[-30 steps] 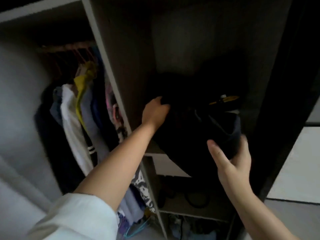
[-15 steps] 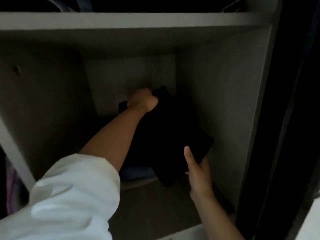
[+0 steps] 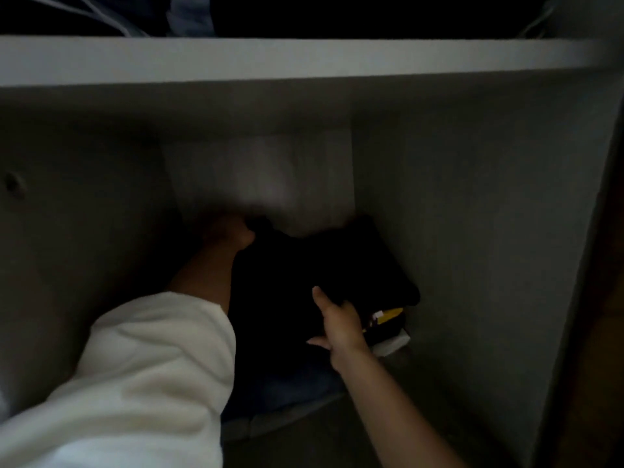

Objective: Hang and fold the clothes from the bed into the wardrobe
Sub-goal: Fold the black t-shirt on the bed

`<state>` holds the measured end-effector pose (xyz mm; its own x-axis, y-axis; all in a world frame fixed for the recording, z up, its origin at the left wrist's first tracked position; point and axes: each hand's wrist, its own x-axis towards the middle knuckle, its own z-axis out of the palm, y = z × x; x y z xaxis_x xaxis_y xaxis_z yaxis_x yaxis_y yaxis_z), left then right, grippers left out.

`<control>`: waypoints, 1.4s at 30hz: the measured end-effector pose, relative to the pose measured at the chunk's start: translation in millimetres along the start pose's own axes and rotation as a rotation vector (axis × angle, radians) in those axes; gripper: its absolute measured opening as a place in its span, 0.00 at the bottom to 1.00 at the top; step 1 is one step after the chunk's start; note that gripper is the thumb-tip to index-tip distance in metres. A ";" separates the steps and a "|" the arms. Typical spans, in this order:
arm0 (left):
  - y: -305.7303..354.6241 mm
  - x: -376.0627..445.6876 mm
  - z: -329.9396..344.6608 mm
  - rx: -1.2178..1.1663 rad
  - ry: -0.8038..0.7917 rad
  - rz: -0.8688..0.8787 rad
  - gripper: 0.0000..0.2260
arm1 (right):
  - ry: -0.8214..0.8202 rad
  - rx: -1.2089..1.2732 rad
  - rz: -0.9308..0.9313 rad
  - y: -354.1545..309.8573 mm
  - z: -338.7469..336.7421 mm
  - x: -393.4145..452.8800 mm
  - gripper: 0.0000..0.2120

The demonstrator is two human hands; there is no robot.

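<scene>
pitch black folded garment (image 3: 324, 265), white sleeve (image 3: 145, 376), yellow patch (image 3: 390, 315) on maybe another garment underneath, pale grey shelf board (image 3: 270, 59)

A folded garment (image 3: 324, 265) lies in the wardrobe compartment (image 3: 472, 231), on a stack of clothes (image 3: 287, 383), beneath a shelf (image 3: 304, 59). The left hand (image 3: 229, 234) is at its far left corner; the right hand (image 3: 341, 322) is at its near right edge.

My left arm, in a pushed-up white sleeve (image 3: 148, 373), reaches deep toward the back of the folded black garment (image 3: 304, 275), where my left hand (image 3: 229, 234) is curled on its far edge. My right hand (image 3: 341, 324) grips its near edge, thumb raised on top.
</scene>
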<state>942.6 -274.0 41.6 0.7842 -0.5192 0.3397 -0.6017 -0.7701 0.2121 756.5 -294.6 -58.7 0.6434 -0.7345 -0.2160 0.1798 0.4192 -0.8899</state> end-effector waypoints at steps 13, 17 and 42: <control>-1.5 9.3 17.1 0.147 0.100 0.065 0.18 | -0.033 0.082 0.102 22.2 18.5 3.0 0.20; -22.7 15.2 11.4 -0.027 0.085 -0.153 0.17 | 0.065 -0.161 -0.189 -39.4 25.5 35.4 0.19; -31.6 -76.5 33.9 0.308 -0.098 -0.222 0.18 | -0.150 -1.696 -0.620 -43.4 14.6 92.2 0.22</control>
<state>906.7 -222.5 -22.1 0.9099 -0.3489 0.2244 -0.3537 -0.9351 -0.0199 818.9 -372.8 -34.2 0.8575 -0.4656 0.2191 -0.4158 -0.8778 -0.2380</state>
